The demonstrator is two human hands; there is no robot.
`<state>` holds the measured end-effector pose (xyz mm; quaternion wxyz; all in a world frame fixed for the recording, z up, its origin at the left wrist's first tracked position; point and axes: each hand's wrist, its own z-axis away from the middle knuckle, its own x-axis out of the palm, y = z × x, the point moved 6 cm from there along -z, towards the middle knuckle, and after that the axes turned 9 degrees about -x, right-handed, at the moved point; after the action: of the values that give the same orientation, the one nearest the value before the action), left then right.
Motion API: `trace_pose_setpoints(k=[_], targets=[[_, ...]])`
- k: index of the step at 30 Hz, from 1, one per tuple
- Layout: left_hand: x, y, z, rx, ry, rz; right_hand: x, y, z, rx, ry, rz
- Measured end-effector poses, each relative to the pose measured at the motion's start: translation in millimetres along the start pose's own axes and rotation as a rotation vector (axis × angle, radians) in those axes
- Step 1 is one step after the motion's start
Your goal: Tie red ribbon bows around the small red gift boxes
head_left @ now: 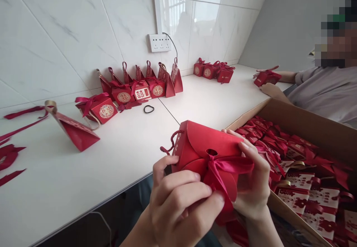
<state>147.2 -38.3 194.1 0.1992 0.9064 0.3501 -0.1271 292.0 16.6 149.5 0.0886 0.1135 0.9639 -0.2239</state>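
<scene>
Here, both hands [181,204] [254,182] hold a box [208,137] near the table edge [111,194].

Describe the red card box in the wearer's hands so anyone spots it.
At the near edge of the white table, the wearer's left hand and right hand hold a red card box with crimson fabric ribbon across its flaps. Unlike the ribboned red box held by a co-worker, it shows a round hole and a dark-red twisted cord.

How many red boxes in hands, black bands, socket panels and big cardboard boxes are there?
Near red box plus far red box, both held: 2
Black band: 1
Socket panel: 1
Cardboard box: 1
Total: 5
</scene>
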Motion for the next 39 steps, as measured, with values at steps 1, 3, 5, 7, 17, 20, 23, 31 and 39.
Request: trace_pose_setpoints(k=[1,3,5,7,17,20,23,31,39], targets=[[-2.9,1,1,0.002,0.005,-0.007,2,-2,0,-0.006,-0.006,0.0],[-9.3,2,3,0.009,0.01,-0.033,5,-6,-1,-0.016,-0.017,-0.013],[-16.8,5,5,0.021,0.015,-0.066,9,-12,-2,-0.029,-0.025,-0.039],[-24.7,8,8,0.03,0.024,-0.091,12,-18,-3,-0.045,-0.028,-0.059],[-56.6,17,21,-0.004,0.109,-0.156,27,-44,-4,-0.132,-0.063,-0.081],[-58.8,18,21,0.002,0.103,-0.135,25,-47,-1,-0.125,-0.068,-0.07],[-56.9,16,21,0.005,0.093,-0.08,22,-47,1,-0.098,-0.077,-0.048],[-41.9,12,13,0.031,0.064,-0.04,17,-39,2,-0.038,-0.06,-0.02],[-18.2,-5,18,0.062,0.105,0.108,-6,29,28,0.643,0.312,-0.379]])
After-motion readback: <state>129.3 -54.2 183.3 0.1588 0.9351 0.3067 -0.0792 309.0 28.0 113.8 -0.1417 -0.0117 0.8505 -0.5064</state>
